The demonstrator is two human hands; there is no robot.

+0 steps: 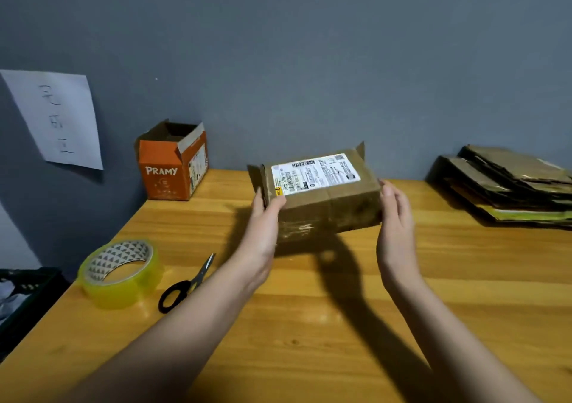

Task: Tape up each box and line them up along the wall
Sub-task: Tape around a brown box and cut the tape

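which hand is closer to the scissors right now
Left. The left hand grips the brown box's near-left end, just up-right of the scissors; the right hand is beyond the box's far end.

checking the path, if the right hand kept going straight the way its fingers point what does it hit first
Probably the grey wall: the right hand points along the brown box's right end. Depth is unclear.

A brown box (322,198) with a white label (315,172) is noted. An orange box (171,167) (white lettering) is recorded. The tape roll (120,274) is yellow, its core triangle-patterned. Scissors (185,285) are black-handled; the table (309,325) honey-toned; the wall (278,62) grey-blue.
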